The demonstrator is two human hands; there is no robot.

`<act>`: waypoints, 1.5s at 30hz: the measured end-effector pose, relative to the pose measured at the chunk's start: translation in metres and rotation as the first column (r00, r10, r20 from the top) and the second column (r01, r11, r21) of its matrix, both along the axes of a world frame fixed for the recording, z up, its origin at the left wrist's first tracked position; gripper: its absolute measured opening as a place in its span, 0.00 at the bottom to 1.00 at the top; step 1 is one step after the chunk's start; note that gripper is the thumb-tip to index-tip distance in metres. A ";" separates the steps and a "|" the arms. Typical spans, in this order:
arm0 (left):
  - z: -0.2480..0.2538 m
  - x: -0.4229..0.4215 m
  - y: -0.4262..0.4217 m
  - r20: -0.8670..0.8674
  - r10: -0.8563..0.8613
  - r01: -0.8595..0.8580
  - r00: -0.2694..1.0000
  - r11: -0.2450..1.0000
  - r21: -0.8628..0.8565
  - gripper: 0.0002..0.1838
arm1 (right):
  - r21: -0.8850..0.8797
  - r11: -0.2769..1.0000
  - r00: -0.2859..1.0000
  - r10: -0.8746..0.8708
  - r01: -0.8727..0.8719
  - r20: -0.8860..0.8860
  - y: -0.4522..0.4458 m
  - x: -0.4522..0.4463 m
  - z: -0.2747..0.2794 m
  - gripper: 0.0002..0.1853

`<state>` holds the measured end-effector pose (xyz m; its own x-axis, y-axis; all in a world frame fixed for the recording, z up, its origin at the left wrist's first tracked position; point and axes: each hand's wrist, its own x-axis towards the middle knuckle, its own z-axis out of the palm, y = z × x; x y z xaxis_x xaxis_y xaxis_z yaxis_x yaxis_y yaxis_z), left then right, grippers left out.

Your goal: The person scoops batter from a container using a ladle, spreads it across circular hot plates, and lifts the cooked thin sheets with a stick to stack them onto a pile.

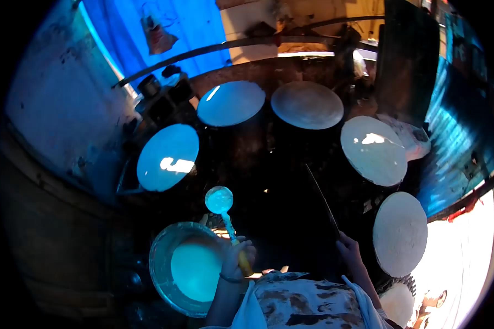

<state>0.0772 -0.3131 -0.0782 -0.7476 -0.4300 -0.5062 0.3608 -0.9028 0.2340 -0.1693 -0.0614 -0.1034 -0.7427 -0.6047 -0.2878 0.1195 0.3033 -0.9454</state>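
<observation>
Blue sheeting (197, 33) is hanging at eleven o'clock, beyond pale discs (307, 104) curving from nine to five. Near the bucket (160, 262) at seven, the left hand (239, 256) is wrapping tightly round the ladle (219, 199), apparently giving its bowl reach; the right hand (348, 249) is clasping a thin blade (325, 205), aiming it toward eleven.

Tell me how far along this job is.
Spread, it seems: six pale rounds, one partly cut off at the lower right; whether any is finished, I can't tell. In hand: a coated ladle in the left hand, a long thin blade in the right hand. Probably left: lifting the rounds and using the pale liquid in the bucket.
</observation>
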 end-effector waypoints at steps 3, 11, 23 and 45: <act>-0.025 0.059 -0.008 0.263 0.240 -0.287 0.935 0.945 0.158 0.05 | 0.055 0.968 0.961 0.237 -0.247 0.142 -0.047 0.036 -0.015 0.22; -0.069 0.156 -0.019 -0.107 0.609 -0.504 0.786 0.731 0.461 0.15 | 0.072 0.757 0.747 0.653 -0.650 -0.122 -0.157 0.081 -0.015 0.22; -0.048 0.090 -0.047 0.479 0.396 -0.397 0.783 0.912 -0.104 0.16 | -0.150 -0.103 -0.021 0.884 -0.983 -0.468 -0.311 0.149 0.013 0.12; 0.104 -0.357 -0.270 -0.249 0.370 -0.343 0.895 0.928 0.146 0.13 | 0.152 0.631 0.508 -0.434 0.761 -0.744 -0.309 -0.660 0.064 0.37</act>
